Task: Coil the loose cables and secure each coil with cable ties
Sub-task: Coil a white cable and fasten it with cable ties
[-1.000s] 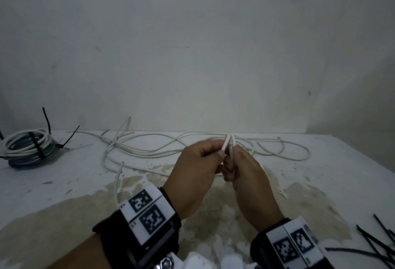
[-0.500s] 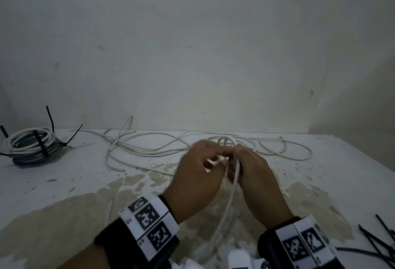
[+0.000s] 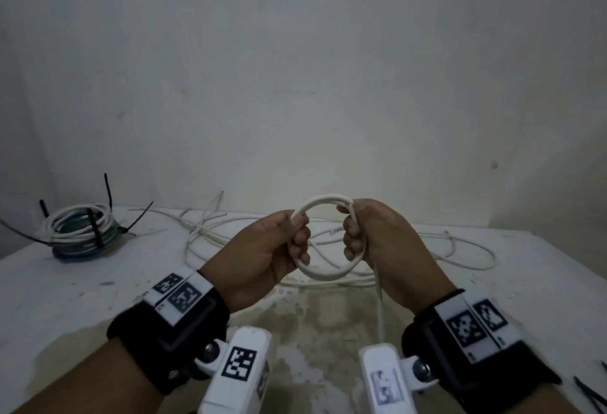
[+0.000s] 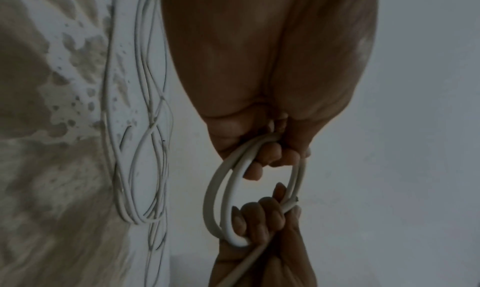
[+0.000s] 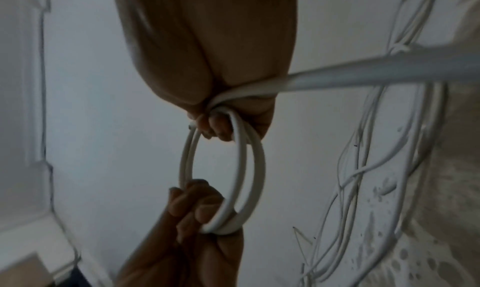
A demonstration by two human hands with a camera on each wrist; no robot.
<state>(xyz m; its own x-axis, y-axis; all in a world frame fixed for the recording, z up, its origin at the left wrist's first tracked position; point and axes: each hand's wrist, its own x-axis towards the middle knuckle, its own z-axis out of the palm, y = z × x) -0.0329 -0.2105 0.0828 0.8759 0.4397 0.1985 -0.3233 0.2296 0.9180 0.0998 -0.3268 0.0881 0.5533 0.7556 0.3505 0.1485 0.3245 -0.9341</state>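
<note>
A small round coil [image 3: 323,200] of white cable, about two turns, hangs in the air between my hands above the table. My left hand [image 3: 300,239] grips its left side with curled fingers, and my right hand [image 3: 353,236] grips its right side. The left wrist view shows the coil [image 4: 215,188] running through both fists. In the right wrist view the coil [image 5: 259,168] leaves my right hand, and the cable's free run [image 5: 363,73] trails off to the right. The rest of the loose white cable [image 3: 230,236] sprawls on the table behind my hands.
A finished stack of coils [image 3: 80,233] bound with black cable ties sits at the far left of the white table [image 3: 65,298]. Loose black cable ties [image 3: 591,394] lie at the near right edge. A plain wall stands close behind the table.
My hands, pinched together on the cable a second ago, have risen and moved apart. The cable between them now forms a small round coil.
</note>
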